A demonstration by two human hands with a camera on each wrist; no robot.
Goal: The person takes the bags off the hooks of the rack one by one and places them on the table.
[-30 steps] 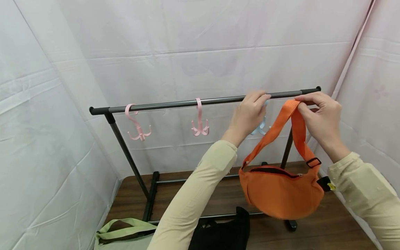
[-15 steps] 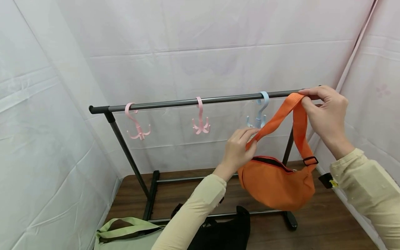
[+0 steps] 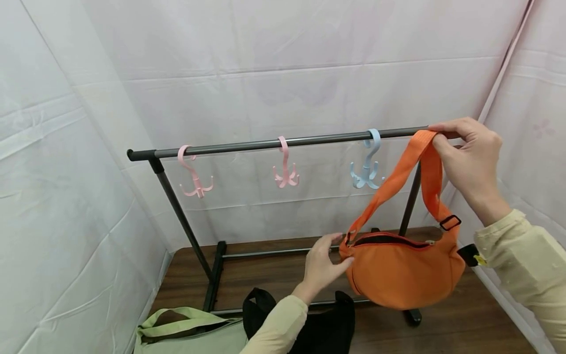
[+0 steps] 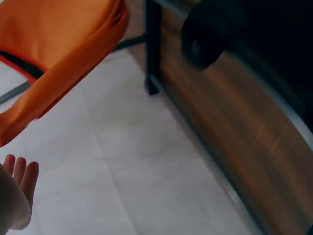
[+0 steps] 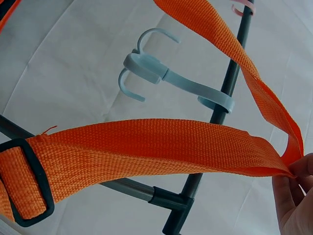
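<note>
An orange shoulder bag (image 3: 404, 273) hangs by its strap (image 5: 146, 147) from my right hand (image 3: 473, 164), which pinches the strap's top between thumb and fingers at the right end of the rail. The bag's zip is partly undone, showing a dark inside. My left hand (image 3: 323, 268) is by the bag's left end, thumb and fingers spread. In the left wrist view its straight fingers (image 4: 30, 178) stand apart from the orange fabric. A light blue hook (image 3: 367, 162) hangs on the rail left of the strap, with nothing on its prongs.
Two pink hooks, one at left (image 3: 194, 174) and one mid-rail (image 3: 285, 167), hang on the dark metal rack (image 3: 247, 146). A light green bag (image 3: 194, 337) and a black bag (image 3: 327, 327) lie at the front on the wooden surface (image 3: 442, 329). White sheets (image 3: 265, 64) enclose the space.
My left hand has come down from the blue hook, held the strap's left side briefly, then dropped lower beside the bag. The right hand has shifted slightly right and up with the strap.
</note>
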